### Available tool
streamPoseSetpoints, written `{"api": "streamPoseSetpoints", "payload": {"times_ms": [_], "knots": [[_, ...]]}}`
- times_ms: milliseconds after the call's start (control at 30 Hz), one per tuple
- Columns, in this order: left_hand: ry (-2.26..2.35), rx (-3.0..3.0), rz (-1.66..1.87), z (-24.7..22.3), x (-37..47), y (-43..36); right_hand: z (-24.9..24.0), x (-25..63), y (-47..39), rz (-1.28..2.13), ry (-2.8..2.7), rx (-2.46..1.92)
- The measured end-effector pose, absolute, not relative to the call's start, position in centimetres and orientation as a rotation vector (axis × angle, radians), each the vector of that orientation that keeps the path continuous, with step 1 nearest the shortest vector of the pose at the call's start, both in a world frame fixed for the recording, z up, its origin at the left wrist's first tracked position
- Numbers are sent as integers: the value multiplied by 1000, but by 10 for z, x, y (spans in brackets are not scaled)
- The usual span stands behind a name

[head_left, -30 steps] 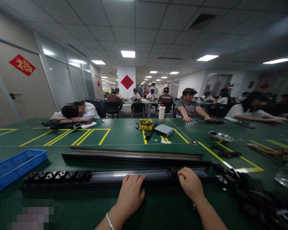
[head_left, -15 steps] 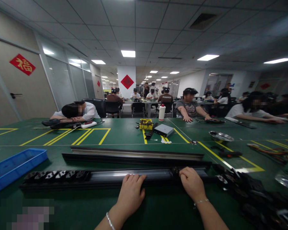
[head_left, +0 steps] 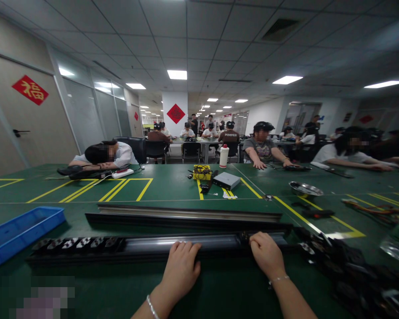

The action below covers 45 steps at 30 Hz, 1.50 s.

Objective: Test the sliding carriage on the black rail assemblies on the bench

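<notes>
A long black metal channel (head_left: 182, 241) lies across the green table in front of me. My left hand (head_left: 182, 266) grips its near edge around the middle, fingers over the rim and thumb lower down. A row of black socket-like modules (head_left: 76, 243) fills the channel's left end. Farther right, a small black module (head_left: 244, 238) sits in the channel. My right hand (head_left: 266, 254) is closed against that module's right side, with fingers curled. Behind lies a second long black channel (head_left: 186, 214). At the right is a heap of loose black modules (head_left: 349, 266).
A blue tray (head_left: 26, 230) stands at the left. Farther back are a grey box (head_left: 226, 180), a yellow box with cables (head_left: 202, 172), a white bottle (head_left: 224, 157) and a metal bowl (head_left: 306, 189). Several people sit around, one (head_left: 262, 144) across the table.
Hardly anything differs. Both hands keep their places on the channel, and the small module stays beside my right hand. The view has shifted very slightly.
</notes>
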<state>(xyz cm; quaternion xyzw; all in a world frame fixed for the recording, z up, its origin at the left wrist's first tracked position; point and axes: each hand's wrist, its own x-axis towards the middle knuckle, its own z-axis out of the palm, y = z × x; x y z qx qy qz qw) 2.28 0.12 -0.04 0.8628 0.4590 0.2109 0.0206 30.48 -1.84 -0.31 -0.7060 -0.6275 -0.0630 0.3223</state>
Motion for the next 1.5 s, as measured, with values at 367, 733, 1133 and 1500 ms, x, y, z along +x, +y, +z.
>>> {"api": "streamPoseSetpoints", "payload": {"times_ms": [367,733,1133,1500], "knots": [[1524,2638,699,2,27,2,-6,304,-17,-247,-1653,-1776],[1509,2649,728,0,24,0,-8,324,-21,-275,-1548,-1872],[1511,2665,741,1,24,0,-6,336,-25,-335,-1489,-1983],[1507,2666,749,0,25,1,-6,347,-28,-495,-1416,-2096]]}}
